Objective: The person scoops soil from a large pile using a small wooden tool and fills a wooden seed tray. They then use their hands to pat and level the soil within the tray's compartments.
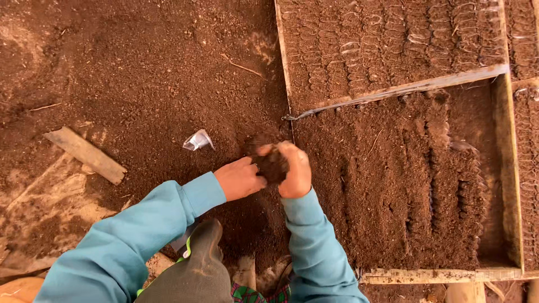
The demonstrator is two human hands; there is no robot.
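- Nearest to the camera are two teal sleeves [140, 235], and between them a knee in dark grey cloth [193, 269].
- The left hand [238, 178] and the right hand [296, 170] are together, both pressed around one clump of dark soil [272, 164]; the clump sits between the palms, and the fingers are curled on it from both sides.
- Under the hands lies a heap of loose brown soil [168, 73], which covers the ground in front of them and to their left.
- A little beyond the left hand, a small piece of clear plastic [197, 140] lies on the soil.
- Farther to the left of the left hand, a flat wooden piece [84, 154] lies on the ground.
- To the right of the right hand is a wooden frame [508, 168], filled with rows of small soil-filled bags [449, 185].
- Beyond the right hand, a second frame holds more rows of bags [393, 39], well apart from the hands.
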